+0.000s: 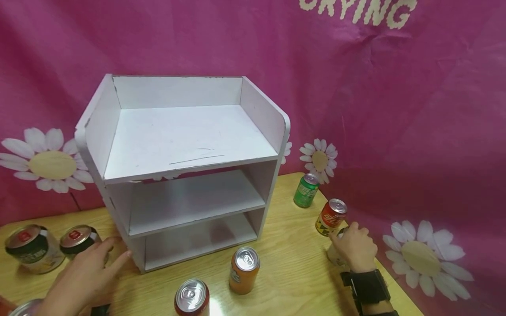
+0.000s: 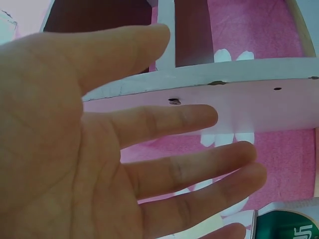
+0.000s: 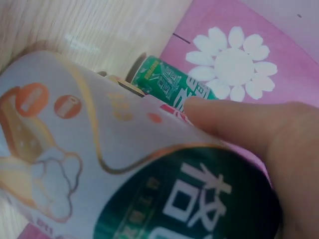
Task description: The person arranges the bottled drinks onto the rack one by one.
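My right hand (image 1: 356, 248) grips a white and dark-green drink can (image 3: 134, 129) at the table's right side, the thumb along its wall in the right wrist view. Just behind it stands a red and yellow can (image 1: 332, 217), with a green can (image 1: 306, 191) farther back. My left hand (image 1: 88, 270) is beside the white shelf unit's (image 1: 189, 136) lower left edge, fingers extended and spread, holding nothing. Partly behind that hand is a green-topped can (image 1: 77, 239); a similar can (image 1: 33, 250) stands farther left. In the left wrist view, the palm (image 2: 45, 149) faces the camera.
An orange can (image 1: 244, 270) and a red can (image 1: 192, 298) stand before the shelf. Another can's top (image 1: 27, 308) shows at the lower left, partly cut off. A pink cloth (image 1: 375, 131) with daisies hangs behind and along the right of the wooden table (image 1: 288, 259).
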The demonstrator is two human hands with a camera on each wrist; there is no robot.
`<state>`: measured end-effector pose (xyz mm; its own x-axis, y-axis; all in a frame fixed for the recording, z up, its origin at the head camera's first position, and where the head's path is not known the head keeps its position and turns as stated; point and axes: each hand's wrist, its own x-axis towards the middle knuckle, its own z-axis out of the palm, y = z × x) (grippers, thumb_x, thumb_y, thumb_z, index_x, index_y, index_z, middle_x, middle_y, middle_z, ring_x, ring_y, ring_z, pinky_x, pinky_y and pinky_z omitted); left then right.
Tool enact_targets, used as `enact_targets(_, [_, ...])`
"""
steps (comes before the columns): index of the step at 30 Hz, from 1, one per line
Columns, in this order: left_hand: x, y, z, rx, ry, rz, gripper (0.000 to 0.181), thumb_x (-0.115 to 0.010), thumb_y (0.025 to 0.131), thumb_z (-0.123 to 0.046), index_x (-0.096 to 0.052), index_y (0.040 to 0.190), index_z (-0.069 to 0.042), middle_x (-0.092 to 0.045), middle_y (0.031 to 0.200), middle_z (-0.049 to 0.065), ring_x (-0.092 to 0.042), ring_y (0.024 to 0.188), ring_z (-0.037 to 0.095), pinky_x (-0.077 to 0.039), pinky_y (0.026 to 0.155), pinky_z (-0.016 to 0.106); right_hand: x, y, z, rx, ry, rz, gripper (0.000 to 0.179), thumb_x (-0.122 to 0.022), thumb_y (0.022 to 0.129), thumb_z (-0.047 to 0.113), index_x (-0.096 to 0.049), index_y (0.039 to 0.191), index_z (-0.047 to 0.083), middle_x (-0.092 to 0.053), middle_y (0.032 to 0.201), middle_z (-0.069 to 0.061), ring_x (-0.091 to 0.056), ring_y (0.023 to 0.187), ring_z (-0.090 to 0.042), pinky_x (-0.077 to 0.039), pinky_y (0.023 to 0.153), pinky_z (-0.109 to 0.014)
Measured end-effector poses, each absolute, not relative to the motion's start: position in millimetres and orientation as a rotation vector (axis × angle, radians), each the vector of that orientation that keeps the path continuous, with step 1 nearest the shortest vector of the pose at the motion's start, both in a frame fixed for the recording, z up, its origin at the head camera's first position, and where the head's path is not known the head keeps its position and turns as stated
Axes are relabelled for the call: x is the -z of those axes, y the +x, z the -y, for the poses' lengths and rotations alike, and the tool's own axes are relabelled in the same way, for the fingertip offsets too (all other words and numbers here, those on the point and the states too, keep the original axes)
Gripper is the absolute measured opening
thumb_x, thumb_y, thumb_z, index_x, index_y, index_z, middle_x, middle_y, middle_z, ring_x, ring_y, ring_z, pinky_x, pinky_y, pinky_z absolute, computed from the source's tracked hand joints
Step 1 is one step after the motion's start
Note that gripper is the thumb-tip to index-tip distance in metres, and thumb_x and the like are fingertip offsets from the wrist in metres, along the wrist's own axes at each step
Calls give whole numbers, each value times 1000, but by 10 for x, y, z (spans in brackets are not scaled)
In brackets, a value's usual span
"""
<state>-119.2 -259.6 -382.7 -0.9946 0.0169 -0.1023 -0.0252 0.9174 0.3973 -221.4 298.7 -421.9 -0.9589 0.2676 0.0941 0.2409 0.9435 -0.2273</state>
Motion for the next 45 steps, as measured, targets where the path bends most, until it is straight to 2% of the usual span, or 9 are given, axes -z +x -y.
enact_targets(11, [3845, -1199, 2617, -587, 20, -2971, 69, -42, 97, -52, -53, 121, 13, -54, 117, 35, -51, 105, 53, -44, 77, 62, 4202, -2240, -2988, -328, -271, 2949, 71, -69, 78, 43, -45, 112, -15, -52, 92, -35, -56, 77, -53, -47, 58, -60])
enact_targets(20, [3851, -1209, 2604, -581, -14, -2906, 76, -38, 97, -56, -50, 122, 15, -52, 117, 38, -49, 107, 54, -43, 81, 63, 4145, -2177, -2888, -302, -91, 2907, 66, -77, 71, 41, -52, 103, -10, -57, 84, -26, -58, 70, -47, -47, 56, -59])
enact_targets(25, [3851, -1211, 2599, -583, -19, -2907, 75, -39, 96, -56, -51, 122, 14, -53, 116, 38, -50, 106, 54, -43, 81, 62, 4063, -2153, -2769, -280, 28, 2896, 59, -78, 71, 44, -54, 96, -4, -58, 81, -16, -60, 66, -38, -48, 52, -53])
enact_targets(29, [3856, -1202, 2598, -589, -10, -2917, 73, -40, 97, -55, -51, 122, 13, -54, 115, 36, -51, 104, 53, -44, 79, 62, 3932, -2133, -2649, -281, 127, 2889, 54, -78, 71, 45, -54, 91, 1, -55, 75, -7, -57, 61, -28, -46, 46, -43])
enact_targets(35, [3846, -1204, 2569, -566, -38, -2902, 77, -39, 95, -59, -51, 122, 13, -55, 115, 36, -50, 105, 54, -44, 79, 62, 3715, -2099, -2499, -265, 320, 2824, 53, -81, 69, 45, -58, 96, 5, -55, 78, -2, -51, 55, -17, -41, 44, -34])
enact_targets(45, [3822, -1209, 2577, -537, -55, -2875, 82, -37, 95, -60, -49, 121, 17, -53, 113, 38, -50, 104, 55, -43, 79, 62, 3335, -2060, -2264, -302, 654, 2631, 57, -80, 68, 49, -60, 105, 10, -57, 85, 2, -51, 65, -11, -43, 53, -28])
